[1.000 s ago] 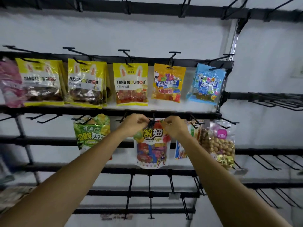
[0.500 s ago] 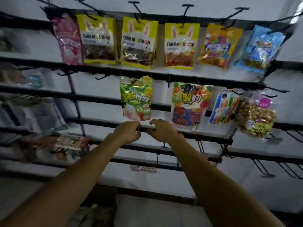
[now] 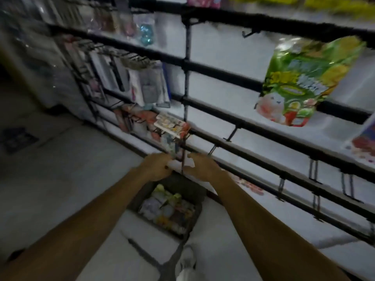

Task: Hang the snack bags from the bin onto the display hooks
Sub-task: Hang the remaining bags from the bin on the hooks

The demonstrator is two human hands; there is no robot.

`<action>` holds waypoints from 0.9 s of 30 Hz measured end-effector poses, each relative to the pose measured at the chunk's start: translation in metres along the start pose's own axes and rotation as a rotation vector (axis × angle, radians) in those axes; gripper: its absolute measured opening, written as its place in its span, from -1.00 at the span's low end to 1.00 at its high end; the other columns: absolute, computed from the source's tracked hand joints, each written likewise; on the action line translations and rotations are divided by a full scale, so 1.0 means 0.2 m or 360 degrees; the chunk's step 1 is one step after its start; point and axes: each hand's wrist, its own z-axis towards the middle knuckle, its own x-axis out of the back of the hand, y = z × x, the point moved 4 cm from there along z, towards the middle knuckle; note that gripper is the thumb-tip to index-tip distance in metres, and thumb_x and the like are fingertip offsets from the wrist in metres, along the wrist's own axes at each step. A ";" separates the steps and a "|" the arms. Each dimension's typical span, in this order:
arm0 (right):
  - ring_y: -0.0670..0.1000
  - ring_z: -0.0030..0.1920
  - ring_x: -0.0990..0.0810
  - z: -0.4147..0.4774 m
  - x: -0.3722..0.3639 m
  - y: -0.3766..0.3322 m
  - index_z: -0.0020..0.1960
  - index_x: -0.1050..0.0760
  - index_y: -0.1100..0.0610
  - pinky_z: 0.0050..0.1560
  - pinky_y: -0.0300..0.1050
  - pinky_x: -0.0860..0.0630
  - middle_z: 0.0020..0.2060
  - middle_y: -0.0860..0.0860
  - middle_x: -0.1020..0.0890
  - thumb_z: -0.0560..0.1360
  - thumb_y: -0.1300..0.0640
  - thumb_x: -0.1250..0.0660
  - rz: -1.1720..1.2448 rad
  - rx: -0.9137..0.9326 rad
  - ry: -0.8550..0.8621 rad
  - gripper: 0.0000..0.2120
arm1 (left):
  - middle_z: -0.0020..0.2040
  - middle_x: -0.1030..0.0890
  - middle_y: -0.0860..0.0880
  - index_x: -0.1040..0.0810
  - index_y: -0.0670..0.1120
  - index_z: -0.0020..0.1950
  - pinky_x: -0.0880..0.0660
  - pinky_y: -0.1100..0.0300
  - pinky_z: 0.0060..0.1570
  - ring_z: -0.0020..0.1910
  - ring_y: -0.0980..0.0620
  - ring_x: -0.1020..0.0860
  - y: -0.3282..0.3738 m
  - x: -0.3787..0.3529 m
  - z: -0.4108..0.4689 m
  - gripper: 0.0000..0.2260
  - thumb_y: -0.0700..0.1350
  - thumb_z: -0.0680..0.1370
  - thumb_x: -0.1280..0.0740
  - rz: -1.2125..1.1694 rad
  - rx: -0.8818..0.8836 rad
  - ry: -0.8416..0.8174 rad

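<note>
Rack bars [image 3: 223, 75]: black. Back panel [image 3: 223, 55]: white. Hanging snack bag [image 3: 304, 82]: bright green with yellow patches, a pink-and-white figure and red along its lower edge. Bin [image 3: 178, 182]: dark grey. Bags [image 3: 154, 205] inside it: pale lilac, white, yellow. Floor [image 3: 60, 169]: pale grey. Shoe [image 3: 187, 260]: white.

Straight below me, in the lower middle of the frame, the dark open-topped bin [image 3: 182, 184] sits on the floor with a blurred jumble of pale, yellow and reddish snack bags [image 3: 162, 207] lying inside. At upper right a green bag [image 3: 304, 82] hangs tilted; bare black hooks [image 3: 230, 134] jut out lower down.
</note>
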 end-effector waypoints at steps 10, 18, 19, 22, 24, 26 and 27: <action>0.19 0.37 -0.43 0.64 -0.49 -0.14 0.48 -0.34 0.16 0.34 0.07 -0.42 0.39 0.17 -0.46 0.59 -0.07 -0.28 0.0263 0.0010 -0.0390 -0.46 | 0.46 -0.37 -0.11 -0.28 0.02 0.50 -0.37 0.00 0.33 0.35 -0.14 -0.41 -0.71 -0.27 0.15 -0.58 -0.04 0.63 -0.15 -0.0113 0.0549 -0.0340; 0.19 0.35 -0.47 1.04 -0.90 -0.17 0.48 -0.33 0.12 0.15 -0.05 -0.41 0.37 0.16 -0.48 0.60 -0.08 -0.24 0.0320 -0.0177 -0.0662 -0.48 | 0.44 -0.41 -0.06 -0.35 0.06 0.46 -0.40 0.10 0.26 0.32 -0.08 -0.45 -1.18 -0.53 0.33 -0.62 0.02 0.63 -0.18 -0.0411 0.0579 -0.0371; 0.17 0.34 -0.47 1.09 -0.95 -0.16 0.48 -0.33 0.12 0.13 -0.07 -0.40 0.37 0.14 -0.49 0.60 -0.08 -0.25 0.0324 -0.0211 -0.0674 -0.49 | 0.45 -0.40 -0.05 -0.34 0.05 0.47 -0.38 0.13 0.24 0.34 -0.08 -0.43 -1.25 -0.57 0.38 -0.61 0.02 0.63 -0.18 -0.0443 0.0574 -0.0377; 0.15 0.35 -0.47 1.25 -1.12 -0.14 0.49 -0.32 0.13 0.19 -0.06 -0.41 0.38 0.14 -0.48 0.61 -0.07 -0.24 0.0309 -0.0267 -0.0710 -0.49 | 0.41 -0.44 -0.09 -0.35 0.05 0.46 -0.35 0.22 0.04 0.28 -0.09 -0.47 -1.45 -0.72 0.50 -0.63 -0.01 0.64 -0.18 -0.0500 0.0554 -0.0398; 0.16 0.31 -0.50 1.36 -1.27 -0.10 0.47 -0.35 0.11 0.24 0.00 -0.47 0.34 0.14 -0.51 0.60 -0.07 -0.26 0.0347 -0.0346 -0.0721 -0.50 | 0.35 -0.49 -0.12 -0.40 0.02 0.43 -0.32 0.22 -0.03 0.22 -0.12 -0.51 -1.59 -0.84 0.57 -0.65 -0.04 0.64 -0.20 -0.0522 0.0538 -0.0409; 0.15 0.24 -0.56 1.46 -1.42 -0.05 0.43 -0.38 0.07 0.22 0.11 -0.52 0.26 0.13 -0.57 0.58 -0.07 -0.29 0.0354 -0.0397 -0.0731 -0.53 | 0.33 -0.51 -0.14 -0.43 -0.01 0.40 -0.34 0.20 -0.01 0.22 -0.13 -0.51 -1.71 -0.97 0.63 -0.67 -0.06 0.63 -0.23 -0.0567 0.0542 -0.0462; 0.15 0.22 -0.56 1.52 -1.50 -0.02 0.42 -0.40 0.07 0.20 0.12 -0.53 0.23 0.12 -0.58 0.57 -0.06 -0.30 0.0360 -0.0404 -0.0733 -0.53 | 0.33 -0.51 -0.14 -0.44 -0.03 0.39 -0.36 0.19 0.01 0.23 -0.13 -0.50 -1.77 -1.04 0.67 -0.67 -0.08 0.62 -0.24 -0.0588 0.0548 -0.0484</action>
